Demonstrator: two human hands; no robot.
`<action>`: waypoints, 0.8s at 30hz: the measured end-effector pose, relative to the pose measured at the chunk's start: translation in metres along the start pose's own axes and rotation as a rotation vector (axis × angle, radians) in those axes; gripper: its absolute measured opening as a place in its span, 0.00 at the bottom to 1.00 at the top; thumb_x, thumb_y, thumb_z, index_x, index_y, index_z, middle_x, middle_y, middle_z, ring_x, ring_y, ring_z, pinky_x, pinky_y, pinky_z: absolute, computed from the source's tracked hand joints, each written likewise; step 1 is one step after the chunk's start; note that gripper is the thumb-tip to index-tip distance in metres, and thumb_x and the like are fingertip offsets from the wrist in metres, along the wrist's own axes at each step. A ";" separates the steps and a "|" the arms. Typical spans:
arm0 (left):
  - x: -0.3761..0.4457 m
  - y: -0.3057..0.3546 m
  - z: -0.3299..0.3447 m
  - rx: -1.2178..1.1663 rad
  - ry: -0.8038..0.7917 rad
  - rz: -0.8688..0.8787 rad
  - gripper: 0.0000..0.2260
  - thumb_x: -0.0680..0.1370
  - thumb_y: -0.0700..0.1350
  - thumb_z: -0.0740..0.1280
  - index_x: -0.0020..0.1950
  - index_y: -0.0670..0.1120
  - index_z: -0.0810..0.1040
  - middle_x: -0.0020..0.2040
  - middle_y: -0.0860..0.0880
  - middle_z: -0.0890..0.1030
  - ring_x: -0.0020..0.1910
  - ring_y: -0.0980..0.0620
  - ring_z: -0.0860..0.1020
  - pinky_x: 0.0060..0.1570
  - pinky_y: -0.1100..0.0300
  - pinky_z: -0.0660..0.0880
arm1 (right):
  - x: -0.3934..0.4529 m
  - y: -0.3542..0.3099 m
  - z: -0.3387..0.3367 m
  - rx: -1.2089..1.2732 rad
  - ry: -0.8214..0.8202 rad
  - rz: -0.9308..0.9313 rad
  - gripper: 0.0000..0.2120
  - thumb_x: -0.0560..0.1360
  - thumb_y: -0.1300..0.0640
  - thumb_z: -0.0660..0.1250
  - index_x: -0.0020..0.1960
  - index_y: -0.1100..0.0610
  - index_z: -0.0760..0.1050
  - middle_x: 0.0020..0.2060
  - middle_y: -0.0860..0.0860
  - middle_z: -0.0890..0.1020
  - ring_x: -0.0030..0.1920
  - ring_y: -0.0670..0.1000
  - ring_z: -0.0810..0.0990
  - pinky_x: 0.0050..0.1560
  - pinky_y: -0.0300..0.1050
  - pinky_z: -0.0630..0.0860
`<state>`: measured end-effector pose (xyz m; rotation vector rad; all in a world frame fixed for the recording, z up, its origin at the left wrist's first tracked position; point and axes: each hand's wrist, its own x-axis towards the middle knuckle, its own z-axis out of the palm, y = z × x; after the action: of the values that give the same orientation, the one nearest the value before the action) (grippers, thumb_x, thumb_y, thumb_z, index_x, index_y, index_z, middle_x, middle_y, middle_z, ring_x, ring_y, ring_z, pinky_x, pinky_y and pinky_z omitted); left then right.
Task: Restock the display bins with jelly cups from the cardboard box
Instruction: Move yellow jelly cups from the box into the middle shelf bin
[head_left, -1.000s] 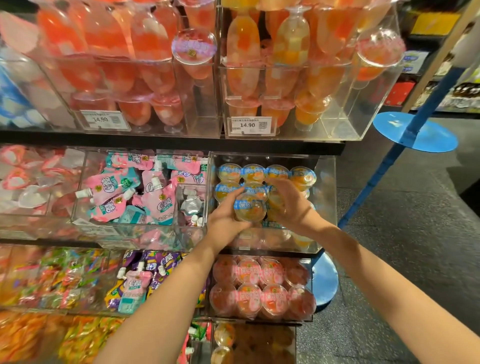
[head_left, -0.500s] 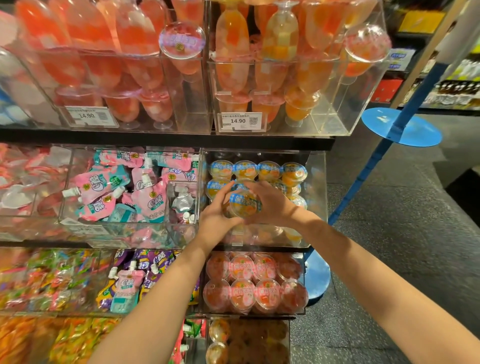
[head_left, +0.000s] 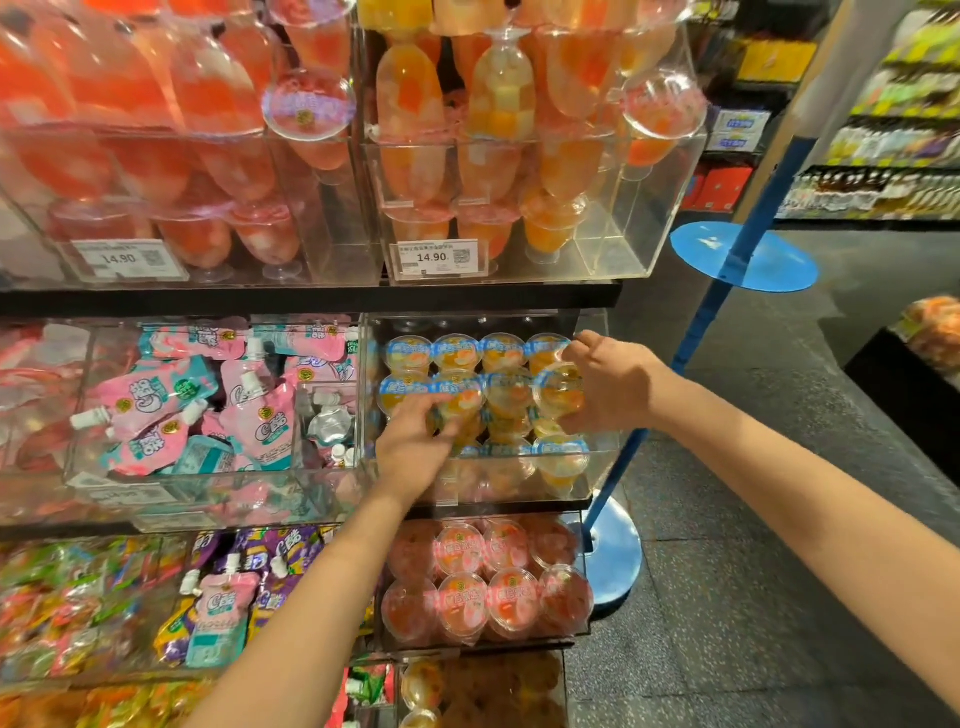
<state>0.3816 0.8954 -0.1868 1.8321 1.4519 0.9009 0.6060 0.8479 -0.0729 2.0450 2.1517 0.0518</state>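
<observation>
In the middle clear bin (head_left: 597, 470), right side: orange jelly cups (head_left: 457, 352) stacked, lids facing front.
Right hand (head_left: 610, 389) grips one cup (head_left: 558, 396) at bin's right edge; left hand (head_left: 415, 447) fingers curled on front-row cup (head_left: 460, 400).

Bright, warm overhead store light; glare on clear bins (head_left: 618, 249); wide-angle bending at edges; left side soft, slightly blurred.
</observation>
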 end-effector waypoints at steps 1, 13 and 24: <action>0.001 0.002 0.005 0.101 0.058 0.067 0.13 0.76 0.47 0.69 0.60 0.50 0.78 0.56 0.56 0.75 0.60 0.55 0.71 0.57 0.65 0.64 | 0.001 0.003 0.002 -0.077 0.011 -0.021 0.38 0.65 0.32 0.68 0.66 0.56 0.67 0.57 0.51 0.72 0.56 0.52 0.74 0.50 0.45 0.73; 0.022 0.012 0.029 0.622 -0.292 0.330 0.24 0.81 0.55 0.55 0.76 0.51 0.58 0.77 0.51 0.57 0.77 0.55 0.51 0.75 0.49 0.40 | 0.039 0.031 0.046 -0.278 0.082 -0.138 0.31 0.67 0.35 0.64 0.62 0.54 0.71 0.52 0.53 0.78 0.58 0.55 0.75 0.63 0.51 0.61; 0.025 0.011 0.028 0.524 -0.306 0.286 0.23 0.79 0.51 0.60 0.74 0.51 0.62 0.77 0.53 0.58 0.77 0.57 0.49 0.74 0.53 0.35 | 0.059 0.029 0.058 -0.307 0.011 -0.213 0.29 0.71 0.44 0.68 0.68 0.53 0.65 0.49 0.52 0.81 0.51 0.55 0.79 0.61 0.49 0.66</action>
<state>0.4153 0.9160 -0.1905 2.4829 1.3288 0.3462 0.6409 0.9033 -0.1314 1.6449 2.1953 0.3425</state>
